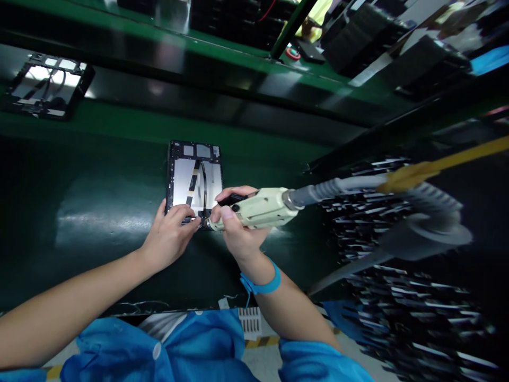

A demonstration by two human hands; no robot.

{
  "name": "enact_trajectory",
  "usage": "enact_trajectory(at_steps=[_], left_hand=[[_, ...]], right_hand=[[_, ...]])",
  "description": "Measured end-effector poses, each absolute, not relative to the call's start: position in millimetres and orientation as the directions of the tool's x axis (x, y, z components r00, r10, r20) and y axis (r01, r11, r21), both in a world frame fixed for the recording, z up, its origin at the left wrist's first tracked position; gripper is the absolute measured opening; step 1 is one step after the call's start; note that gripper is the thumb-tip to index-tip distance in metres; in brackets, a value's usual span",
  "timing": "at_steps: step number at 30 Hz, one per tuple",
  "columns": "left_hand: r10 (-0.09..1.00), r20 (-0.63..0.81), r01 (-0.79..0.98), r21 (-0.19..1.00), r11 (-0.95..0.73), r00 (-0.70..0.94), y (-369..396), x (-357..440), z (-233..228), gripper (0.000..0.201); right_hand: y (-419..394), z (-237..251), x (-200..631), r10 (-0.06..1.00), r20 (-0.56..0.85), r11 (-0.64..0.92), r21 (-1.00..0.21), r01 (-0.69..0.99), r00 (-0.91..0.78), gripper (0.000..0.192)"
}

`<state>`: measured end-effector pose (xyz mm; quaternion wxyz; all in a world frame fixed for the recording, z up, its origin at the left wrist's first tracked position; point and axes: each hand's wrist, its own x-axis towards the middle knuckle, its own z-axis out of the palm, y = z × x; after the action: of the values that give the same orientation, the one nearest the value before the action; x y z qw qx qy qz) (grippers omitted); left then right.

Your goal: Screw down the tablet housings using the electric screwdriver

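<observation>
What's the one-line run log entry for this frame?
left hand: fingertips pressing near edge of opened tablet | right hand: gripping electric screwdriver, tip at same edge | surface: green conveyor belt

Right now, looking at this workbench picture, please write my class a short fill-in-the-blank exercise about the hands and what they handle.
1. The right hand grips a pale electric ____.
2. The left hand rests its fingertips on the near edge of the opened ____.
3. The wrist strap on the right arm is ____ in colour.
4. The bench surface is ____.

Missing words: screwdriver; tablet; blue; green

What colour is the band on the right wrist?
Bright blue; the wrist band shows clearly in the head view, below the right hand.
</observation>
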<state>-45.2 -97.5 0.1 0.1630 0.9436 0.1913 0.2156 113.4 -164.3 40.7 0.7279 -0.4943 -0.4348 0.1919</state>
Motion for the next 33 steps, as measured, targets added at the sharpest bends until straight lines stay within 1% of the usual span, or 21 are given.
enact_trajectory(at_steps=[6, 10, 14, 16, 18, 19, 22, 24, 28, 33], left_hand=[[0.434, 0.337, 0.292, 0.396, -0.871, 0.836, -97.2, -45.5, 0.6, 0.025], [0.419, 0.309, 0.284, 0.397, -0.873, 0.854, -96.9, -48.3, 1.1, 0.027], [0.407, 0.317, 0.265, 0.406, -0.875, 0.857, -95.0, -50.8, 0.3, 0.031], [0.402, 0.319, 0.258, 0.410, -0.875, 0.858, -93.9, -51.4, -0.1, 0.031], [0.402, 0.315, 0.255, 0.419, -0.872, 0.860, -93.4, -51.6, 0.0, 0.030], [0.405, 0.313, 0.254, 0.426, -0.868, 0.859, -93.4, -51.5, 0.3, 0.029], [0.416, 0.311, 0.260, 0.438, -0.861, 0.854, -94.2, -51.0, 1.5, 0.027], [0.418, 0.314, 0.264, 0.431, -0.863, 0.853, -94.6, -50.5, 2.0, 0.025], [0.416, 0.324, 0.264, 0.422, -0.867, 0.850, -94.8, -50.5, 1.7, 0.024], [0.418, 0.319, 0.266, 0.424, -0.866, 0.850, -94.3, -51.1, 1.0, 0.024]], right_hand=[[-165.0, 37.4, 111.1, 0.711, 0.425, 0.408, -0.898, 0.163, 0.560, 0.032], [-166.2, 40.9, 104.7, 0.732, 0.425, 0.395, -0.902, 0.176, 0.533, 0.031], [-165.2, 43.3, 100.7, 0.746, 0.439, 0.387, -0.898, 0.209, 0.502, 0.034], [-164.5, 46.5, 104.1, 0.743, 0.445, 0.390, -0.895, 0.217, 0.500, 0.032], [-164.5, 51.9, 114.0, 0.708, 0.461, 0.414, -0.885, 0.214, 0.535, 0.028], [-164.7, 54.7, 121.6, 0.664, 0.478, 0.432, -0.873, 0.227, 0.575, 0.025], [-164.9, 58.5, 152.2, 0.471, 0.533, 0.434, -0.834, 0.341, 0.703, 0.023], [-164.3, 55.4, 172.7, 0.396, 0.546, 0.384, -0.829, 0.407, 0.738, 0.022], [-162.6, 44.5, 195.4, 0.392, 0.533, 0.320, -0.843, 0.432, 0.750, 0.021], [-161.3, 41.5, 195.0, 0.392, 0.523, 0.289, -0.851, 0.438, 0.757, 0.022]])
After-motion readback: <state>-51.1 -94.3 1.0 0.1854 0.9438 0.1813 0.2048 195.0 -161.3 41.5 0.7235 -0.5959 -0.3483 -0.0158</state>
